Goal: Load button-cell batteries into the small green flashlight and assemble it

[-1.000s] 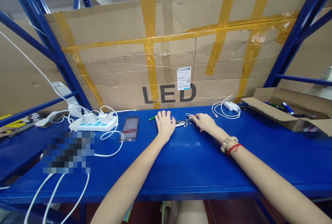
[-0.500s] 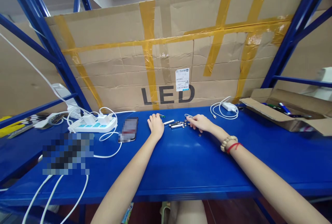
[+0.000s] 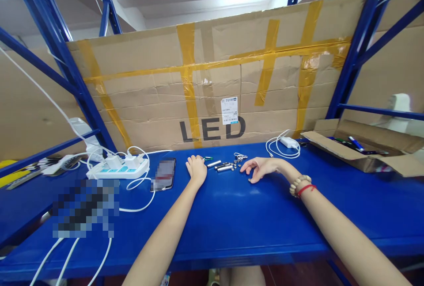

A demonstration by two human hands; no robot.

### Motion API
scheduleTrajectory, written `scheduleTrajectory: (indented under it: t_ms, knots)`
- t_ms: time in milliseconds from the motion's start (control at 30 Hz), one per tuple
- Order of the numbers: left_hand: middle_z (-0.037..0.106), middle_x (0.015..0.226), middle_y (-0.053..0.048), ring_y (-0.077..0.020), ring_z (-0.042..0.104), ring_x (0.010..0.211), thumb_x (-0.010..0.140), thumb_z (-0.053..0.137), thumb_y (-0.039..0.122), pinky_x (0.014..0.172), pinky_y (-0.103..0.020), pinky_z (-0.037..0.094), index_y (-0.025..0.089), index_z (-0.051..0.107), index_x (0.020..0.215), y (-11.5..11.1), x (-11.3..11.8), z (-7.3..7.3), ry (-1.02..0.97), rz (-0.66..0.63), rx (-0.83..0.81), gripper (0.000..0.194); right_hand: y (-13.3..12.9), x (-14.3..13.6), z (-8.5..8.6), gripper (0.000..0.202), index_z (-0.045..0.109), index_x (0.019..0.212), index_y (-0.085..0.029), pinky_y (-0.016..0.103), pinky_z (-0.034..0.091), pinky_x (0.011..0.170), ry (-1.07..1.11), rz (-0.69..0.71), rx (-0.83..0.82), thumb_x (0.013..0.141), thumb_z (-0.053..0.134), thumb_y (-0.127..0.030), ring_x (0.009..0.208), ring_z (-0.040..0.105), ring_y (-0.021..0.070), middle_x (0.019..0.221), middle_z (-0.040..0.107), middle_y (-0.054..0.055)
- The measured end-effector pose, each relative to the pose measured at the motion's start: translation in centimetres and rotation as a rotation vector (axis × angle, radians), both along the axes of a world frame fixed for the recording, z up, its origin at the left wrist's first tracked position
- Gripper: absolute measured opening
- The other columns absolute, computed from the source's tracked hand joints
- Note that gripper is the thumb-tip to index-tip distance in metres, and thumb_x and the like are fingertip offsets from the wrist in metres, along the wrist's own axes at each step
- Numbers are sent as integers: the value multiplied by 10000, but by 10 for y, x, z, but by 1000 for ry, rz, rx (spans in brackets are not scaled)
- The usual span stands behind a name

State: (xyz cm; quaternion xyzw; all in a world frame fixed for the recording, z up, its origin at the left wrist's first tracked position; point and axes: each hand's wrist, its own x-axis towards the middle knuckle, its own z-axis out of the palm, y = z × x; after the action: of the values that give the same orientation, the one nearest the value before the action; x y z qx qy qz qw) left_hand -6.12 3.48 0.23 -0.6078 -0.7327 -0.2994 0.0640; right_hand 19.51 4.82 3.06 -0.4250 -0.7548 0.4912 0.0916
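Note:
My left hand (image 3: 196, 171) lies flat on the blue table, fingers stretched out, beside a small green-tipped piece (image 3: 208, 158). To its right are a slim silver tube (image 3: 214, 163) and several short silver and dark tubes (image 3: 224, 167). Several small round metal pieces, like button cells (image 3: 235, 164), lie scattered between the tubes and my right hand (image 3: 261, 168). That hand is open above the table, index finger and thumb apart. A small dark disc (image 3: 250, 181) is at the thumb tip; whether they touch I cannot tell. Behind sit metal clips (image 3: 241, 156).
On the left are a phone (image 3: 164, 173), a power strip (image 3: 119, 167) with white cables and a blurred-out object (image 3: 86, 206). At back right lie a coiled white cable (image 3: 288, 143) and an open carton (image 3: 361, 153) with pens. Cardboard (image 3: 212, 91) stands behind the table.
My right hand has moved off the small metal pieces, slightly to the right and nearer me, and its fingers have spread. My left hand stays flat on the table. The view has tilted up.

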Motion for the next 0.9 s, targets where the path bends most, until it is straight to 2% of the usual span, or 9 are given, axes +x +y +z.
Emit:
scheduleTrajectory:
  t_ms: [167,300,400,467,533,633,700,800,900]
  knots:
    - [507,1020,-106,-193,565,880,909,308,168,731,-301,450,166,485,1034,-2,2,7,-92,-111,127,216,-1,-14,-9,431,677,896,-182,168,425,436,-48,-105,281,531,750,-398,532,555,87,713,643,11]
    - [511,1035,-72,-153,579,882,923,299,181,730,-247,466,186,444,1082,-9,11,12,-76,-322,193,215,-6,-29,-10,268,677,791,-181,185,403,445,-86,-205,464,650,671,-409,489,538,88,642,634,2]
    - [524,1035,-44,-134,584,874,911,330,159,747,-227,469,209,452,1091,-14,21,11,-17,-494,197,223,-10,-36,-8,178,674,748,-214,206,396,531,-95,-313,626,692,641,-379,605,576,124,684,641,3]
    - [527,1034,-32,-129,589,849,903,355,165,750,-226,474,223,464,1093,-16,25,10,29,-586,188,226,-12,-39,-8,222,671,735,-217,226,394,575,-79,-370,699,754,570,-414,699,591,160,711,644,19]
    - [526,1032,-32,-136,588,856,905,359,184,764,-236,476,226,468,1102,-16,27,9,60,-640,186,229,-13,-40,-8,350,669,772,-212,243,402,600,-41,-394,734,835,435,-465,699,596,160,759,652,30]
    - [518,1038,-48,-154,570,922,917,315,185,810,-261,469,216,451,1136,-16,27,8,74,-668,199,259,-14,-44,-9,433,659,872,-206,241,423,597,36,-344,728,875,332,-489,563,581,108,827,657,18]
    - [518,1035,-55,-157,559,945,919,300,179,829,-268,465,211,443,1147,-16,26,9,79,-685,202,272,-15,-49,-11,377,650,923,-202,229,438,583,85,-273,711,837,423,-490,501,564,84,854,658,11]
    - [533,1030,-53,-154,552,958,912,311,162,846,-263,459,210,444,1146,-16,26,10,93,-728,193,273,-17,-56,-13,344,641,941,-184,216,453,571,144,-192,703,736,588,-455,509,573,84,882,658,23]
    - [550,1035,-56,-159,545,978,907,315,151,876,-280,447,208,449,1140,-16,27,9,104,-756,184,275,-18,-60,-15,295,639,863,-162,212,457,544,190,-168,699,729,600,-423,500,578,88,831,659,28]
